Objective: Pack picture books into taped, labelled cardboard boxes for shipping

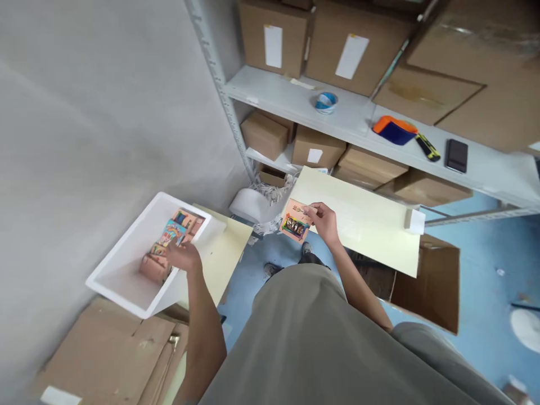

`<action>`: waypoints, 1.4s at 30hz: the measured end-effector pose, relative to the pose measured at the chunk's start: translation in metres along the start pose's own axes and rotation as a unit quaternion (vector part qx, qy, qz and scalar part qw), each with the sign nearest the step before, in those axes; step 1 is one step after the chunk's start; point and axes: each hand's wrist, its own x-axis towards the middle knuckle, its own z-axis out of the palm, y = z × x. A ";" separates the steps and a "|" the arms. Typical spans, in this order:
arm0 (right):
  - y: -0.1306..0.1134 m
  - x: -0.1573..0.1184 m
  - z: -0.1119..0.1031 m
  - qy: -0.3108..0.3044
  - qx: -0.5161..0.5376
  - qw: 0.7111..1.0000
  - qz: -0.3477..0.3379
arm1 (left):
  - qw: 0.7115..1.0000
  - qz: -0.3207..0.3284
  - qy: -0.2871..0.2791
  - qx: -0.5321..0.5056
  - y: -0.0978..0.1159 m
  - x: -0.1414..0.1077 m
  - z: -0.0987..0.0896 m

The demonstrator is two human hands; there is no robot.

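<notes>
On the left, my left hand (184, 256) reaches over the rim of a white plastic bin (122, 264). Its fingers are bent and pinch the lower edge of a blue picture booklet (172, 230). Under and around it in the bin lie several pink printed booklets (154, 266). My right hand (324, 222) pinches the upper right corner of a pink booklet (294, 220) with a colourful picture on its cover. That booklet is held over the left end of a pale yellow tabletop (363, 216). A small white block (414, 221) stands at the tabletop's right end.
A metal shelf (278, 107) ahead carries cardboard boxes (274, 39), a tape roll (326, 103), an orange and blue item (395, 130), a yellow-black cutter (427, 147) and a phone (456, 156). An open carton (430, 281) stands right; flattened cardboard (109, 354) lies left.
</notes>
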 end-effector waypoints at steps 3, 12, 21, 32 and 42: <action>0.007 0.010 -0.039 0.041 0.051 0.998 0.018 | 0.996 0.031 0.000 -0.078 0.061 -0.051 0.013; 0.034 0.069 -0.155 0.041 0.096 0.994 0.016 | 0.688 0.064 -0.596 -0.410 0.292 -0.292 0.054; 0.062 0.089 -0.251 0.180 0.039 0.982 -0.038 | 0.737 -0.003 -0.547 -0.397 0.381 -0.381 0.088; 0.069 0.065 -0.243 0.110 0.086 0.990 0.025 | 0.772 0.157 -0.503 -0.354 0.409 -0.437 0.088; 0.092 0.078 -0.273 0.152 0.138 0.973 0.102 | 0.750 0.035 -0.543 -0.375 0.391 -0.418 0.111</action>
